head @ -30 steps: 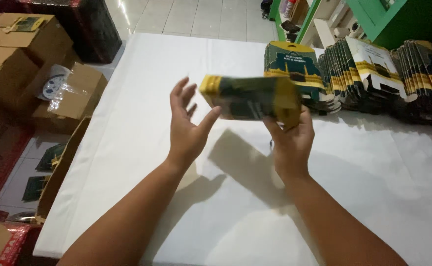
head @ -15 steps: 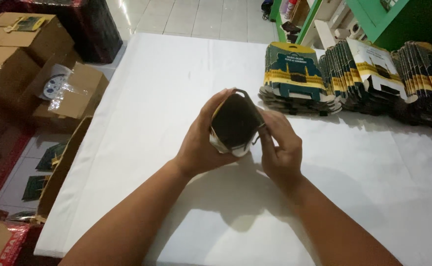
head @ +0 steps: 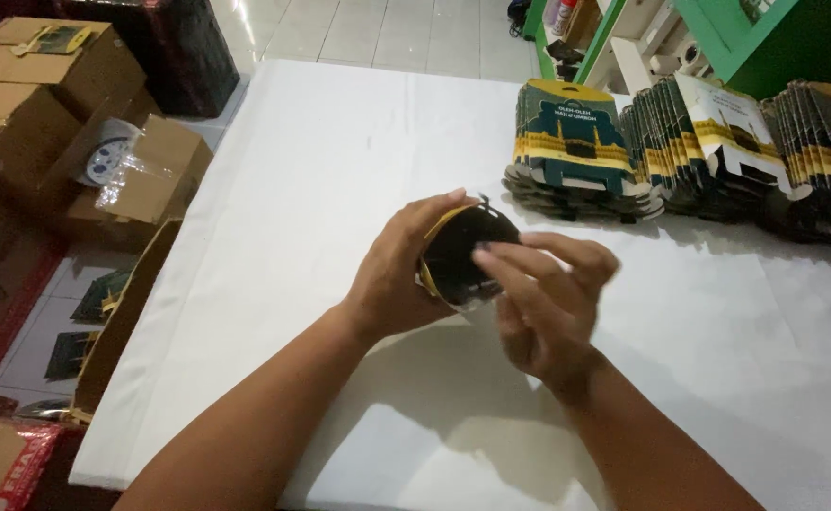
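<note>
**Clerk:** Hands, two, bare. Left hand (head: 397,274) curled around a small carton (head: 466,254), fingers closed on its far and left sides, open dark end turned toward the camera. Right hand (head: 543,303) loosely spread, holding nothing, fingertips (head: 491,251) resting at the carton's near-right edge.

**Checker:** Location of the carton?

**Clerk:** Raised just above the middle of the white counter (head: 321,170), between both hands.

**Checker:** Other stock?

**Clerk:** Far right of the counter: one stack of flat green-and-yellow printed cartons (head: 581,142), then further leaning rows of flat cartons (head: 718,142) to its right. Left, on the floor: brown cardboard boxes (head: 46,85).

**Checker:** Handling note?

**Clerk:** In my judgement, the left grip should stay firm but light so the thin card walls keep their shape; the right fingertips ought to press the flap along its crease, not mid-panel, to avoid buckling. Whether any flap is already tucked cannot be told, as the fingers cover that edge.
</note>
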